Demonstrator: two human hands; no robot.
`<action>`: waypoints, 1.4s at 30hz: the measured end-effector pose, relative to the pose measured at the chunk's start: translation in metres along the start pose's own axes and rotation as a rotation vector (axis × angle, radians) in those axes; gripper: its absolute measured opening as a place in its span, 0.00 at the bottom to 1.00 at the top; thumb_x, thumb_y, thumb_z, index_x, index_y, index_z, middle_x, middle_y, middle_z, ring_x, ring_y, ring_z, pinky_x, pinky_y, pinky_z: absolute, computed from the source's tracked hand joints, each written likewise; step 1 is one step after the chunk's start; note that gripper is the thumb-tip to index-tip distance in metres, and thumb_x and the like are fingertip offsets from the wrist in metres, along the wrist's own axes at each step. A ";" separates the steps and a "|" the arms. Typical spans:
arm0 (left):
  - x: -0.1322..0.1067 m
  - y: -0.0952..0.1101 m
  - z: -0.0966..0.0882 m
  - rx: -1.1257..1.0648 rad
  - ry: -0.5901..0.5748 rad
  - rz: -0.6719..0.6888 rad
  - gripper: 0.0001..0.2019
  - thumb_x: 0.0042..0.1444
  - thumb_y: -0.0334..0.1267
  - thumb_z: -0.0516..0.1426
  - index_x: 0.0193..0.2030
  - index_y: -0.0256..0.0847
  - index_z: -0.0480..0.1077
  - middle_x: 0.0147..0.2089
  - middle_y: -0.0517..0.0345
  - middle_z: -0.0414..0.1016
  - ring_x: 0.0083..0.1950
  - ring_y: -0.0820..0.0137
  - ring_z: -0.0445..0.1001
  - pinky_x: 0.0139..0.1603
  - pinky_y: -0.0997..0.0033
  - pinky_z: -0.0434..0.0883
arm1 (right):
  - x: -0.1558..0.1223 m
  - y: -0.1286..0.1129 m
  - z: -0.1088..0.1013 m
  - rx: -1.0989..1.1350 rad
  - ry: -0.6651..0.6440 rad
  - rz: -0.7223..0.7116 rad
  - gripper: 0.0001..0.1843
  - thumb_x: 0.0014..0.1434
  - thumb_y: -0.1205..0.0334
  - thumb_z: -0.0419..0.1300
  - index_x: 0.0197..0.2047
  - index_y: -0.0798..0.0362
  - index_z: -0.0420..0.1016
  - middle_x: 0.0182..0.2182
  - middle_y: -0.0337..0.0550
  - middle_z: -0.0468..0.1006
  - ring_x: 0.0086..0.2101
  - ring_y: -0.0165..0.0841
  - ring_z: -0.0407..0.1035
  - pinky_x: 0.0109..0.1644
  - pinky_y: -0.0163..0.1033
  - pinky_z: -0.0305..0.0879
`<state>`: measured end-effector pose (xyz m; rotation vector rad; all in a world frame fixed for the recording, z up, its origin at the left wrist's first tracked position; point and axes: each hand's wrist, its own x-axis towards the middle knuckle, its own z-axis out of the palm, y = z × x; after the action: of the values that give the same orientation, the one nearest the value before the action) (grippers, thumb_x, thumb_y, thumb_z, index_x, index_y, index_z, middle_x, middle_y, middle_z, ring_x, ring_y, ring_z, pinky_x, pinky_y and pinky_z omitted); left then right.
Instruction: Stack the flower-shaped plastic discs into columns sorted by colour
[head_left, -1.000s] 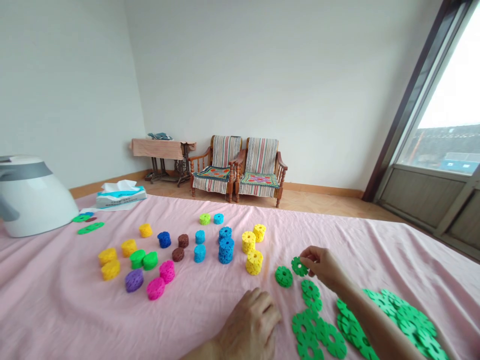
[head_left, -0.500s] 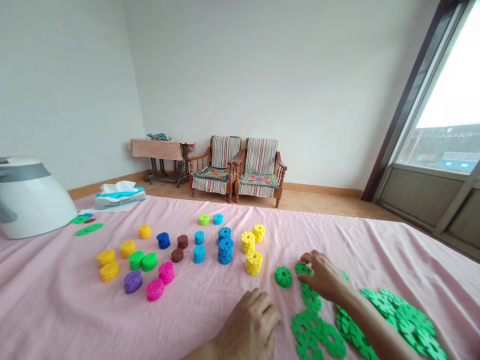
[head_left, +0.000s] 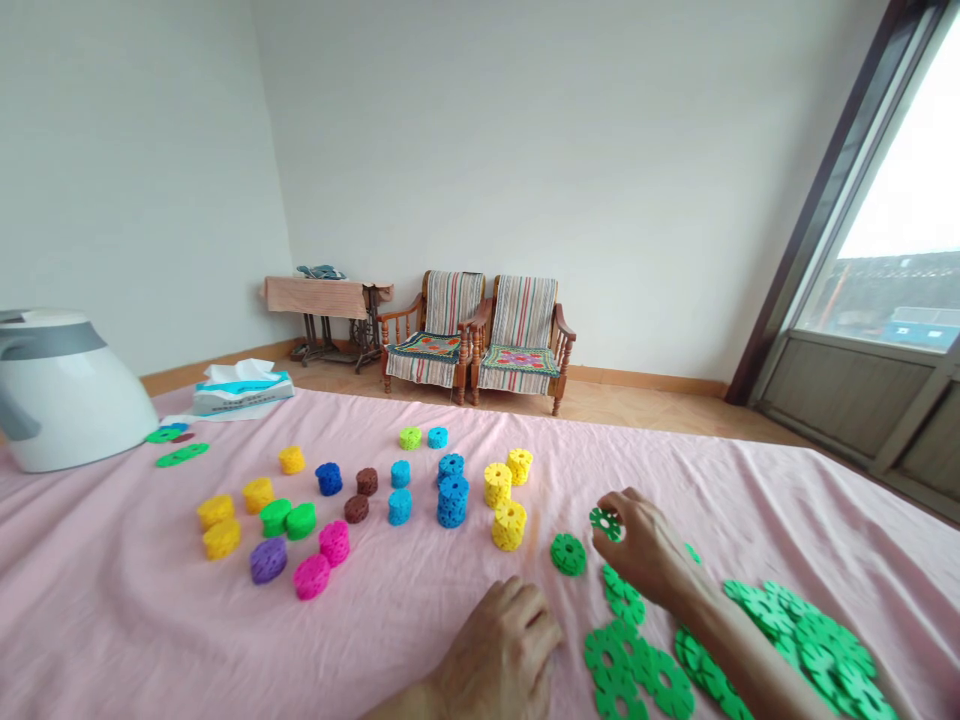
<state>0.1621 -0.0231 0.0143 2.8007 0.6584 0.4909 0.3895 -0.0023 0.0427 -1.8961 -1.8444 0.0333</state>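
Observation:
My right hand (head_left: 643, 552) pinches a green snowflake disc (head_left: 604, 521) just above the pink cloth. Left of it lies a short green stack of discs (head_left: 568, 553). Loose green discs (head_left: 628, 668) are spread near the front edge, with a larger heap of green discs (head_left: 816, 640) further right. My left hand (head_left: 499, 655) rests palm down on the cloth, fingers curled, holding nothing. Beyond it stand yellow stacks (head_left: 508, 523) and blue stacks (head_left: 452, 498).
More stacks in yellow, green, purple, pink, brown and blue sit at the left (head_left: 300, 520). A white appliance (head_left: 64, 390) and a tissue pack (head_left: 241, 391) stand at the far left. Two wooden armchairs (head_left: 480, 340) and a small table (head_left: 326, 305) stand by the wall.
My right hand dipped to the cloth beside the green stack, then rose a little with a green disc in its fingertips. My left hand stayed where it was.

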 end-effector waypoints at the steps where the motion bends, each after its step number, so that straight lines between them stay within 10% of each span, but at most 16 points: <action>1: 0.000 0.000 0.000 0.000 -0.001 -0.001 0.08 0.51 0.28 0.53 0.38 0.41 0.64 0.40 0.57 0.67 0.44 0.66 0.63 0.45 0.68 0.62 | -0.001 -0.004 0.000 0.041 0.000 -0.034 0.09 0.50 0.63 0.53 0.35 0.54 0.71 0.32 0.44 0.71 0.34 0.34 0.67 0.39 0.37 0.60; 17: 0.001 0.000 0.002 0.028 0.000 -0.010 0.05 0.52 0.30 0.54 0.37 0.40 0.65 0.39 0.58 0.67 0.43 0.68 0.63 0.44 0.70 0.62 | -0.015 -0.026 0.009 0.106 -0.094 -0.247 0.17 0.49 0.65 0.55 0.44 0.54 0.69 0.37 0.47 0.72 0.39 0.37 0.66 0.44 0.40 0.60; 26: 0.000 -0.001 0.002 0.012 0.014 0.002 0.07 0.52 0.28 0.53 0.38 0.41 0.65 0.39 0.57 0.68 0.43 0.67 0.63 0.45 0.69 0.62 | 0.001 0.034 0.008 -0.055 -0.109 0.006 0.10 0.49 0.64 0.54 0.37 0.55 0.70 0.33 0.47 0.73 0.35 0.36 0.68 0.40 0.38 0.60; 33: 0.000 -0.001 0.002 0.018 0.004 0.003 0.08 0.51 0.28 0.54 0.38 0.40 0.64 0.40 0.57 0.68 0.44 0.67 0.63 0.45 0.70 0.62 | 0.001 0.037 0.012 -0.025 -0.164 0.011 0.07 0.45 0.61 0.56 0.30 0.54 0.67 0.31 0.45 0.72 0.33 0.34 0.67 0.38 0.37 0.60; 42: 0.000 -0.002 0.002 0.013 0.010 0.003 0.08 0.51 0.29 0.54 0.39 0.40 0.66 0.40 0.58 0.69 0.44 0.68 0.63 0.46 0.70 0.62 | 0.010 0.029 0.011 0.530 -0.147 0.204 0.09 0.47 0.56 0.55 0.25 0.53 0.67 0.16 0.35 0.67 0.20 0.27 0.61 0.23 0.33 0.54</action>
<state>0.1626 -0.0218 0.0119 2.8134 0.6616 0.5030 0.4136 0.0117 0.0263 -1.7163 -1.5212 0.6769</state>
